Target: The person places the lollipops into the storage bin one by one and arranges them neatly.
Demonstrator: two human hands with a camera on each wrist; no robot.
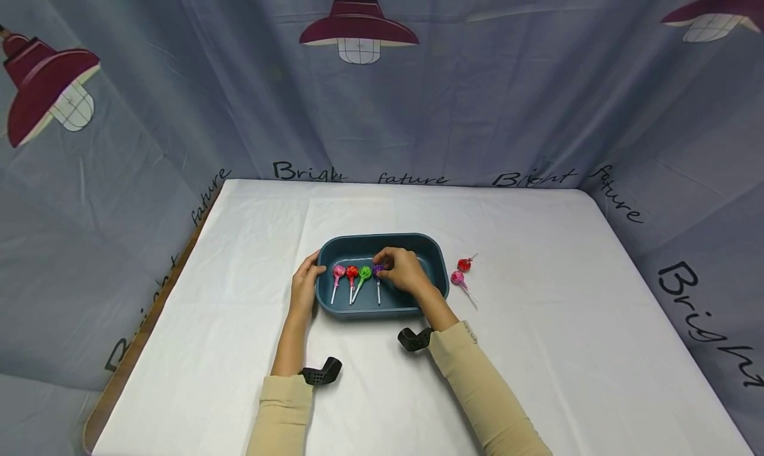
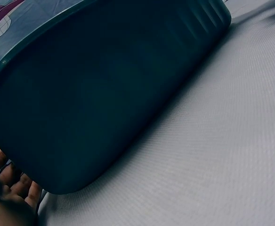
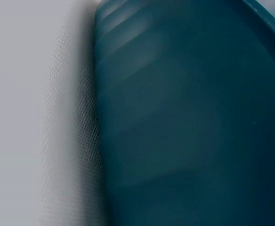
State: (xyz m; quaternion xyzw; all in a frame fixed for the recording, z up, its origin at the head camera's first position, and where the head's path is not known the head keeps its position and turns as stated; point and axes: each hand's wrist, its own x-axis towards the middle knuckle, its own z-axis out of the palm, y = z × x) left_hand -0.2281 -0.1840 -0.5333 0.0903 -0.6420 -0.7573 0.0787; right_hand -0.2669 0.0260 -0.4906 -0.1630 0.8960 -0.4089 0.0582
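A dark teal tray (image 1: 382,313) sits on the white table, its outer wall filling much of both wrist views. My left hand (image 1: 303,289) grips the tray's left end, thumb over the rim and fingers along the outside. Inside, a pink lollipop (image 1: 339,270), a red lollipop (image 1: 352,271) and a green lollipop (image 1: 365,272) lie in a row, sticks toward me. To their right my right hand (image 1: 403,269) reaches over the tray and pinches a purple lollipop (image 1: 379,290) by its head, stick pointing toward me. The right wrist view does not show the hand.
Outside the tray on the right, another red lollipop (image 1: 464,265) and another pink lollipop (image 1: 458,279) lie on the white tablecloth (image 1: 573,323). A grey-blue curtain (image 1: 477,111) with printed lamps hangs behind and beside the table.
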